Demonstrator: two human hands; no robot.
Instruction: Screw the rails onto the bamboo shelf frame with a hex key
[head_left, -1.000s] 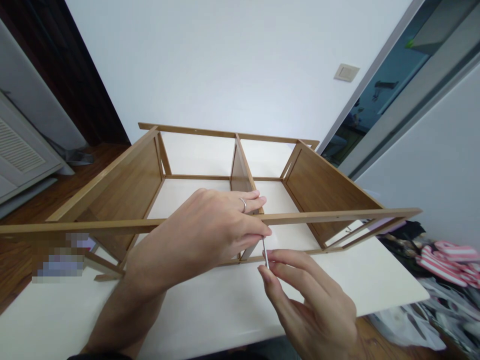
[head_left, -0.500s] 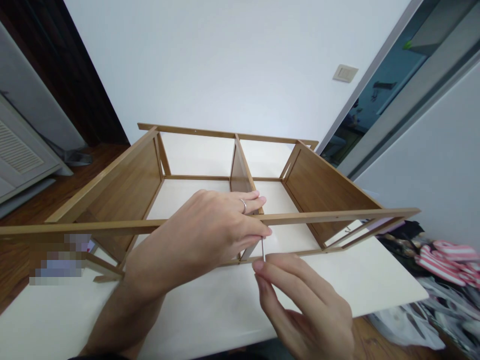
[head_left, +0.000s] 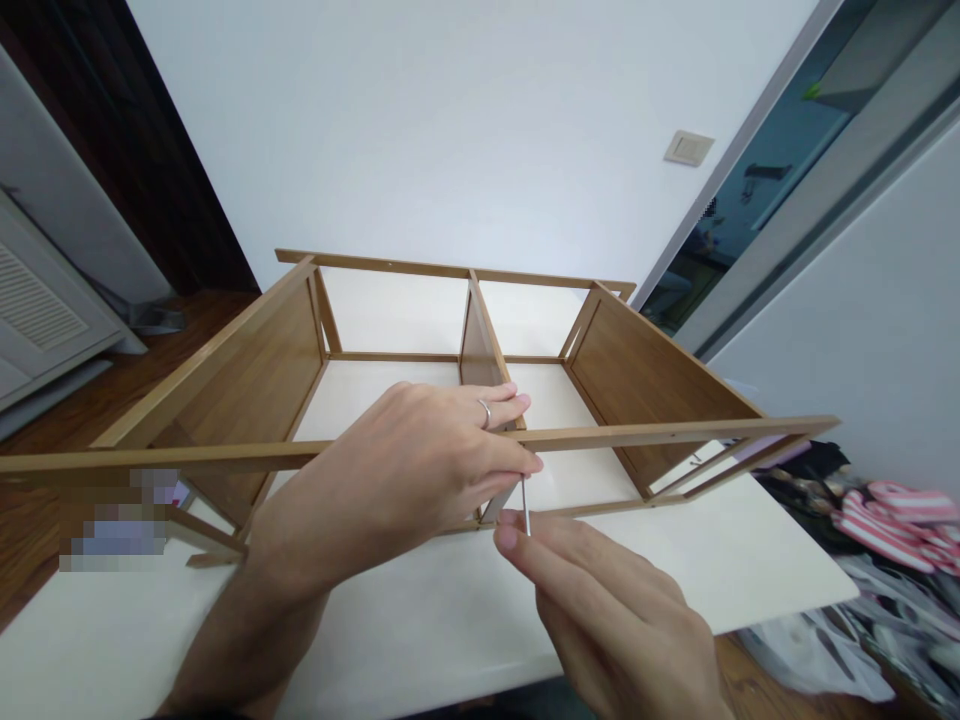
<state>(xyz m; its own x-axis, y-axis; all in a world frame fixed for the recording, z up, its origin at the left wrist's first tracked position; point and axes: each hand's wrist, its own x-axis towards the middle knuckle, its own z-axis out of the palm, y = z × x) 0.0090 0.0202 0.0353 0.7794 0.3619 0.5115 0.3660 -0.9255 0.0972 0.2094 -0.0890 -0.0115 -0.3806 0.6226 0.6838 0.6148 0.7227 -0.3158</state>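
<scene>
A wooden frame [head_left: 630, 434] with two side panels and a middle divider [head_left: 480, 345] stands on a white table. Reaching over the front rail, my left hand [head_left: 420, 450] is wrapped round the joint where the rail meets the divider; it hides that joint. A thin metal rod, seemingly a hex key [head_left: 526, 508], runs down from beside my left fingertips. My right hand [head_left: 615, 600] is closed about its lower end, with the index finger against it and the thumb mostly hidden. The rod's upper tip is covered by my left fingers.
The white table [head_left: 420, 620] reaches beneath the frame. Behind stands a white wall with a light switch [head_left: 688, 148]. Pink striped cloth [head_left: 900, 515] and plastic bags [head_left: 817, 630] lie to the right. A louvred cabinet [head_left: 45, 290] is at left.
My right fingers have rolled round the metal rod, moving slightly left, and the thumb has passed out of sight. The left hand and the frame stay in place.
</scene>
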